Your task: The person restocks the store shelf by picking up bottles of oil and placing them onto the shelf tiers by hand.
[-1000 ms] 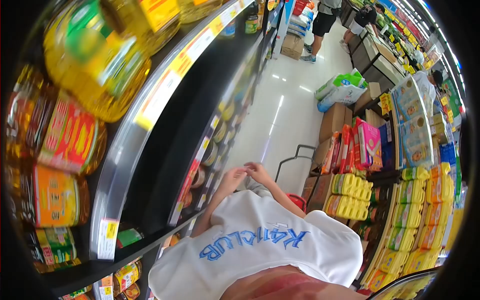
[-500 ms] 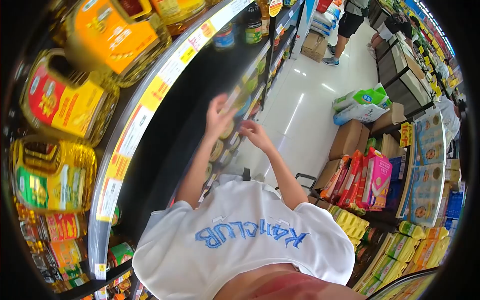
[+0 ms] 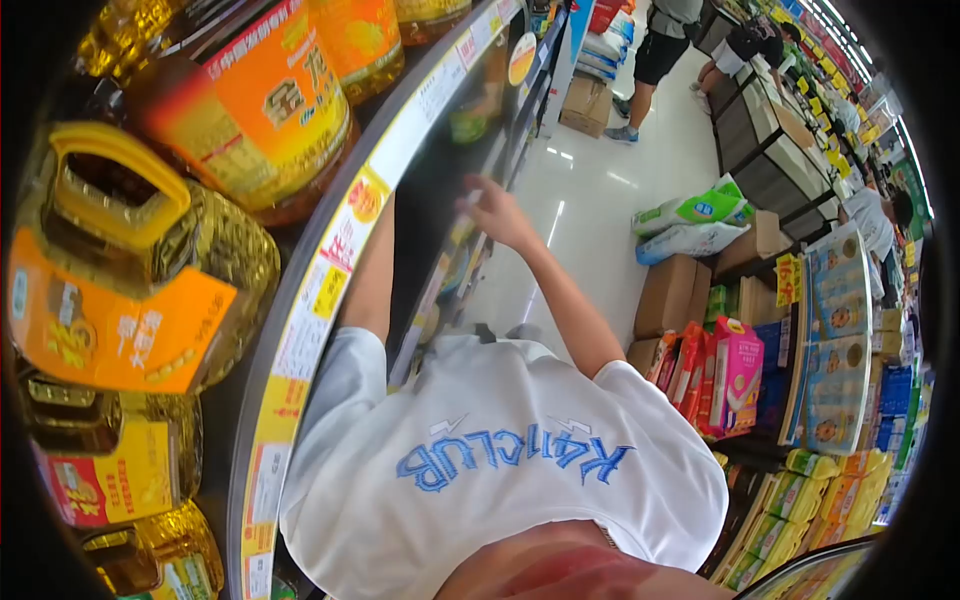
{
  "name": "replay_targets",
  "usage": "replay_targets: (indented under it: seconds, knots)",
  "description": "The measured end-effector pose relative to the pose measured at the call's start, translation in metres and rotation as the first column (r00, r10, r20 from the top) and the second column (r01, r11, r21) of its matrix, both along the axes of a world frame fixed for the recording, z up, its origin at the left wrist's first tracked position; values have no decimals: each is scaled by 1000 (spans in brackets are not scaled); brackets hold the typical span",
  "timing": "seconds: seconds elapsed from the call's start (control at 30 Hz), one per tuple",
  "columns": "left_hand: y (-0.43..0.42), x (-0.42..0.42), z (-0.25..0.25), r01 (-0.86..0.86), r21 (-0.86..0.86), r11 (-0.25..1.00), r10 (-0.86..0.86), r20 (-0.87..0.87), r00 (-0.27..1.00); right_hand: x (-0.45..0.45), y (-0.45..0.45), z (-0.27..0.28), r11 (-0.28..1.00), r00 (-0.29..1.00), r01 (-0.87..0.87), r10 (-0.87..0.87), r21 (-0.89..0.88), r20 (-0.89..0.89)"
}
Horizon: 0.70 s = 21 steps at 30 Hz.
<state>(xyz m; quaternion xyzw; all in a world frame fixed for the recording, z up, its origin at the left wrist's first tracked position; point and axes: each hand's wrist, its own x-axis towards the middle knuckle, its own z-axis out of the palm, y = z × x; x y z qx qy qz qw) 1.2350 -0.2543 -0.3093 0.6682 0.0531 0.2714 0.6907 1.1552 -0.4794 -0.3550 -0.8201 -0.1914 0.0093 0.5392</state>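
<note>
My right hand (image 3: 494, 212) is raised in front of the dark lower shelf (image 3: 432, 185), its fingers slightly bent and apart. Nothing shows in it, though the fingertips are a little blurred. My left forearm (image 3: 372, 275) reaches in under the upper shelf's edge. The price-label strip (image 3: 345, 235) covers my left hand, so its fingers and anything they touch are hidden. Above that strip stand large bottles of cooking oil, including an orange-labelled one (image 3: 290, 105) and one with a yellow handle (image 3: 120, 320).
To the right runs a shiny floor aisle (image 3: 560, 235). Cardboard boxes (image 3: 665, 295), green-and-white bags (image 3: 695, 215) and red and pink packages (image 3: 735, 375) line its far side. A person in black shorts (image 3: 655, 50) stands up the aisle; another (image 3: 750, 45) bends over a display.
My left hand has gone from full view to behind the label strip. My right hand has moved slightly left and up in view. The oil bottles appear larger and nearer.
</note>
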Motion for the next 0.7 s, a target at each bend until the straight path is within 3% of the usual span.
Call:
replay_targets:
  seconds: [0.1, 0.23, 0.4, 0.5, 0.53, 0.57, 0.63, 0.7]
  knots:
    - [8, 9, -2, 25, -8, 1000, -26, -40, 999, 35, 23, -1, 999, 998, 33, -34, 20, 58]
    - [13, 4, -6, 34, -23, 999, -35, -82, 996, 67, 50, 7, 998, 988, -57, 57, -3, 140]
    - [-4, -33, -11, -20, 26, 999, 23, -147, 989, 87, 36, -26, 980, 980, -186, 181, 67, 78]
    - [-43, -70, -8, -141, 187, 972, 159, -89, 983, 103, 22, -33, 967, 951, -255, 247, 20, 187]
    - [-56, -83, -5, -198, 261, 945, 215, -36, 976, 102, 20, -26, 954, 941, -298, 293, 10, 167]
    - [-72, -94, -1, -300, 345, 889, 283, 100, 954, 103, 24, -25, 934, 906, -348, 315, 76, 281]
    - [-92, -116, 22, -195, 495, 847, 228, -7, 974, 102, 23, -26, 808, 805, -574, 526, 135, 273]
    - [-115, -131, 29, -241, 651, 720, 238, 95, 967, 91, 2, -34, 756, 752, -651, 629, 70, 199]
